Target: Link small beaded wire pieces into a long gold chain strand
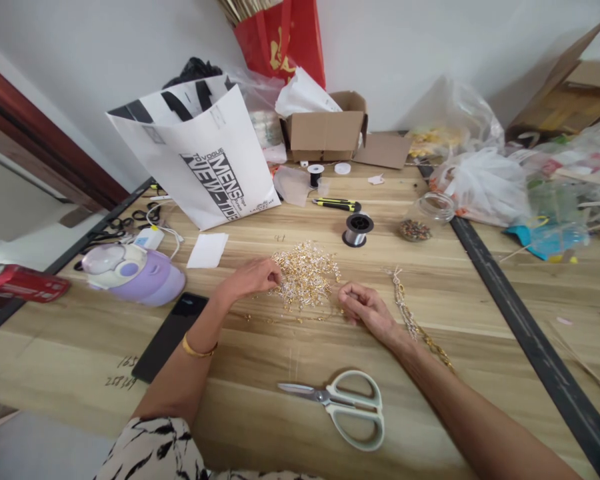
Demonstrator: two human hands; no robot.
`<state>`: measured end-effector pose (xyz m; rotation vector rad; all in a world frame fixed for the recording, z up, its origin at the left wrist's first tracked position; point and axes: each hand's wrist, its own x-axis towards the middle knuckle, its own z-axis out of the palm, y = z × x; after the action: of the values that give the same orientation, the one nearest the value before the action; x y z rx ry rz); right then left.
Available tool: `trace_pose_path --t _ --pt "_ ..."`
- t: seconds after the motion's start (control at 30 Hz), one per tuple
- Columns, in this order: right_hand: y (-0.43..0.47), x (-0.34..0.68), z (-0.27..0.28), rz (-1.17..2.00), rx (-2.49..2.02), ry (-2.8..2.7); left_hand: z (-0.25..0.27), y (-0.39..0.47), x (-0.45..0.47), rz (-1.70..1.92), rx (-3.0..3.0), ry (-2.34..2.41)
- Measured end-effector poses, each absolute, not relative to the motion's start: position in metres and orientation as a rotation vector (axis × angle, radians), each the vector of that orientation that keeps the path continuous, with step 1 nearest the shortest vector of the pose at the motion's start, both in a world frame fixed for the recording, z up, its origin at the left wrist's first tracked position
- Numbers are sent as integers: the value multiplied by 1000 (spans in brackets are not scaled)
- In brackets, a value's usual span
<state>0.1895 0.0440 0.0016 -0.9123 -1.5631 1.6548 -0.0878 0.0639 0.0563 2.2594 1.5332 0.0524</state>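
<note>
A heap of small gold and clear beads [307, 273] lies on the wooden table. My left hand [255, 277] touches the heap's left edge, its fingers closed in a pinch; whatever is between them is too small to make out. On the heap's right, my right hand [365, 307] is closed with thumb and forefinger together at the end of a thin beaded strand [300, 320]. That strand runs leftward along the near side of the heap, with beads spaced out on it. Beside my right wrist lies a bundle of beaded strands [405, 310], gold and clear.
Scissors [330, 397] lie in front of me, a phone [173, 337] under my left forearm. Behind the beads are a wire spool [357, 230], a utility knife [337, 204] and a tipped jar [423, 220]. A white bag [205, 160] and a purple bottle [145, 273] stand left.
</note>
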Motion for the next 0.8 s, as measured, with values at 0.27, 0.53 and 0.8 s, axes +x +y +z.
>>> trace_pose_path --t 0.27,0.53,0.8 --pt "44 190 1 1658 -911 -1562 52 63 -78 97 2345 1490" --pt "44 190 2 1658 -913 -1571 58 67 -77 405 1969 1424" --pt "45 190 0 1676 -910 -1553 56 68 -79 521 1831 1366"
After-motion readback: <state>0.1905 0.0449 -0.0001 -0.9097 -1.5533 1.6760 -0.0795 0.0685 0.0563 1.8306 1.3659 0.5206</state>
